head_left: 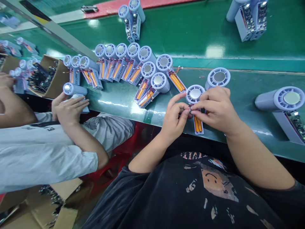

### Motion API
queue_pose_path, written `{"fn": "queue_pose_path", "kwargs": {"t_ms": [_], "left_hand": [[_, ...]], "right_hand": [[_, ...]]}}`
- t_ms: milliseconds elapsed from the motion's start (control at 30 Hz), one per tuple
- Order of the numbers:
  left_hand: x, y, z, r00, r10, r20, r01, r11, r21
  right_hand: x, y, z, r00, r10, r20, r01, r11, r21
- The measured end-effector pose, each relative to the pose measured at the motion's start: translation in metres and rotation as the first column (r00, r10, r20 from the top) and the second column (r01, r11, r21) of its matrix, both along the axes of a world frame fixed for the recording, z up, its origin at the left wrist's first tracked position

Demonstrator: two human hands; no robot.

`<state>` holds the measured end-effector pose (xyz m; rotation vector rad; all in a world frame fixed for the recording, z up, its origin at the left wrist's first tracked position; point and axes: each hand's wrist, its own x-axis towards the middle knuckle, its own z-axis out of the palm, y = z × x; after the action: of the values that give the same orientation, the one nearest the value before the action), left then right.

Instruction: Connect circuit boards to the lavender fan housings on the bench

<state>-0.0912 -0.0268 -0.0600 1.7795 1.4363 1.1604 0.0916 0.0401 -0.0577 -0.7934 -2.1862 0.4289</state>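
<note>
In front of me a pale purple handheld fan (195, 93) lies on the bench, its handle open over an orange battery (198, 124). Just over the handle, my left hand (176, 116) pinches the fan's thin wires with thumb and forefinger. My right hand (215, 108) meets it fingertip to fingertip, pinching the same wires; the tiny part between the fingers is mostly covered. Behind my right hand stands another fan (218, 77), its handle largely hidden by that hand.
Several open-handled fans (145, 54) stand in a row to the left. At far right lies a fan with a circuit board (291, 98); more sit on the green belt (186, 31). A co-worker's hands (71, 108) hold a fan beside a cardboard box (56, 78) of dark parts.
</note>
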Motion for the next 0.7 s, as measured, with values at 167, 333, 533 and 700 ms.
{"fn": "queue_pose_path", "kwargs": {"t_ms": [167,333,533,700], "left_hand": [[0.009,-0.004,-0.011,0.961,0.072,0.268,-0.045,0.993,-0.107],[0.013,-0.004,-0.012,0.853,0.086,0.515,-0.014,0.99,-0.142],[0.014,-0.001,-0.013,0.831,0.175,0.529,-0.046,0.968,-0.249],[0.014,0.0,-0.017,0.866,0.175,0.469,-0.102,0.979,-0.178]], "right_hand": [[-0.007,-0.004,-0.002,0.995,-0.069,-0.065,0.075,0.994,0.084],[-0.009,-0.007,-0.003,0.986,-0.153,-0.072,0.161,0.978,0.135],[-0.006,-0.007,-0.002,0.985,-0.165,-0.051,0.173,0.939,0.298],[-0.008,-0.007,-0.005,0.977,-0.202,0.067,0.172,0.935,0.31]]}}
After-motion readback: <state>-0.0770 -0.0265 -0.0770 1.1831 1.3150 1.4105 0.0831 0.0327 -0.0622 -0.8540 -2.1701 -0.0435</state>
